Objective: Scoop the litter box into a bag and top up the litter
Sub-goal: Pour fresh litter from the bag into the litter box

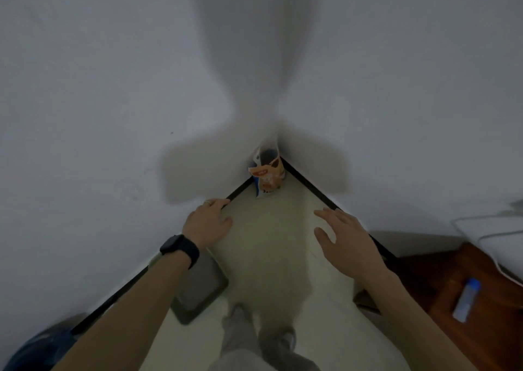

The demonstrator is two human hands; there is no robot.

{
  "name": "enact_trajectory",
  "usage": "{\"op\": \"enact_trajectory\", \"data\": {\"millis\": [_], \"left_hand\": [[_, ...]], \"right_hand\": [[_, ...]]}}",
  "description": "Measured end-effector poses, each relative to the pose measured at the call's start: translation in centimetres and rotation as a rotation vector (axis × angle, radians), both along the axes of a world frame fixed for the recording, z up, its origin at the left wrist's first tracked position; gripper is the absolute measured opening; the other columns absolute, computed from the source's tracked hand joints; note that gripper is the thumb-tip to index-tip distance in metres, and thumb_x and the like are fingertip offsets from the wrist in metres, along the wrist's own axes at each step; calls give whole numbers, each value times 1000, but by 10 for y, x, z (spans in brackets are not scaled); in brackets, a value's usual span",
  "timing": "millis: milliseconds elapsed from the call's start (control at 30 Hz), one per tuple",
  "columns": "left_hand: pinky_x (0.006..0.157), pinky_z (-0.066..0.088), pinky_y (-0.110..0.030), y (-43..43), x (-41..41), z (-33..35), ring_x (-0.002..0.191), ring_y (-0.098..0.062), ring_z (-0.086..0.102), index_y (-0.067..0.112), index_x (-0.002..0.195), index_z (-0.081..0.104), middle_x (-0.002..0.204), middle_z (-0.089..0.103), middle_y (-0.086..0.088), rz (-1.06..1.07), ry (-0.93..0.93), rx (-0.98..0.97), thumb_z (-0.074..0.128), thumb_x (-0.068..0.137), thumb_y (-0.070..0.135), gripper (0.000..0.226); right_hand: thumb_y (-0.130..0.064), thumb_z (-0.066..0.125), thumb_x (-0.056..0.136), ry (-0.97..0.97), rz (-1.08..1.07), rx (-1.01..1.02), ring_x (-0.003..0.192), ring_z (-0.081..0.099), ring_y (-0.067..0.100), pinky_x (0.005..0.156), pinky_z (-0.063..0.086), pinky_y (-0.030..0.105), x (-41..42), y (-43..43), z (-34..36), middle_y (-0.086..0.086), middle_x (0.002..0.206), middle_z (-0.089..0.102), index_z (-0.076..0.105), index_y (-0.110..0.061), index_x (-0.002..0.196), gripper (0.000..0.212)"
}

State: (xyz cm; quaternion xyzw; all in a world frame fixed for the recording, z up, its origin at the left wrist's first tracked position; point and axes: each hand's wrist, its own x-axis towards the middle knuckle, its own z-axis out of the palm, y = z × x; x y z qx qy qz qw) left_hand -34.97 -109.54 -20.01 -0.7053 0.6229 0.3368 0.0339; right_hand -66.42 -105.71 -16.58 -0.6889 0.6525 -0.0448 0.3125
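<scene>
Currently, head view, looking down into a room corner; picture soft and dim.
Left hand (208, 220): reaching forward, palm down, fingers spread loosely; nothing in its grip. Ring on one finger. Fingertips lie near the dark skirting at the foot of the left wall.
Watch (179, 247): dark band on the left wrist.
Right hand (343, 236): reaching forward, palm down, fingers apart; grip wide, nothing held.
Litter bag (267, 174): printed pouch, orange, white and blue, standing upright in the very corner where the two walls meet, on the floor. Well ahead of both hands, touched by neither. Top looks open; contents cannot be told.
Litter box (202, 288): dark green tray with rounded corners, greyish fill inside, on the floor beside the left wall. Partly hidden under the left forearm.
Floor (268, 251): pale tile, black skirting along both walls.
Walls (99, 101): plain white, with the person's shadow cast across the corner.
Wooden furniture (467, 300): reddish brown, at right edge; small white tube with blue cap (465, 300) lying on it.
Legs: grey trousers and shoes (283, 339) at bottom centre, standing on the floor.
</scene>
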Motion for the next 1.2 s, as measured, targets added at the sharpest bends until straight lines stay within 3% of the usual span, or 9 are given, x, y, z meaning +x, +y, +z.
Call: {"op": "enact_trajectory", "data": {"millis": [333,567,767,900,1000,1033,1100,1167,1200], "left_hand": [[106,41,-42,-178,-33,-86,129,-28,46,25,149,38,148,42,-6,-21,-6,106,47,97,42,55],[105,43,-43,-301,-41,-199,126,-32,48,20,150,32,144,41,-12,127,38,326,51,96,47,63],[110,39,-42,-374,-47,-302,135,-32,41,18,154,24,156,26,-10,194,70,328,53,98,44,69],[112,36,-39,-401,-45,-378,139,-32,36,14,156,16,158,22,-12,262,78,320,54,98,41,75],[112,33,-39,-413,-45,-427,142,-33,32,11,157,6,160,20,-14,346,80,325,57,98,36,81],[114,32,-40,-417,-45,-442,144,-33,30,12,157,4,161,18,-14,373,88,320,57,97,35,84],[113,34,-42,-425,-46,-469,142,-34,32,13,157,8,160,23,-13,422,125,297,62,94,34,85],[103,42,-38,-432,-50,-492,132,-31,45,13,150,30,145,43,-9,438,174,269,64,93,32,70],[95,43,-35,-435,-55,-497,122,-29,51,13,139,45,131,52,-6,421,182,264,62,94,30,51]], "right_hand": [[-41,43,102,16,41,132,141,30,15,114,27,30,2,-176,-69,-9,151,42,39,-31,147,46],[-50,42,100,-8,-21,361,137,40,19,111,34,34,11,-307,-183,-5,151,42,35,-31,149,53],[-58,43,96,-66,-139,509,128,50,23,108,39,41,37,-396,-303,0,145,48,36,-28,146,59],[-67,41,92,-90,-174,588,124,53,26,104,42,40,57,-435,-382,7,142,51,34,-18,147,74],[-90,28,75,-95,-190,598,113,60,27,99,47,40,72,-457,-435,11,131,59,31,-15,149,106],[-89,30,75,-121,-181,573,110,60,24,94,50,35,76,-463,-449,11,131,59,29,-15,151,106],[-68,43,91,-207,-147,471,105,56,13,79,50,22,86,-478,-474,2,137,52,26,-17,152,81],[-61,45,95,-219,-175,463,103,61,18,80,54,35,92,-492,-493,0,129,58,34,-22,146,65],[-61,44,95,-175,-186,466,99,66,24,82,56,41,93,-497,-505,4,122,64,45,-20,137,58]]}}
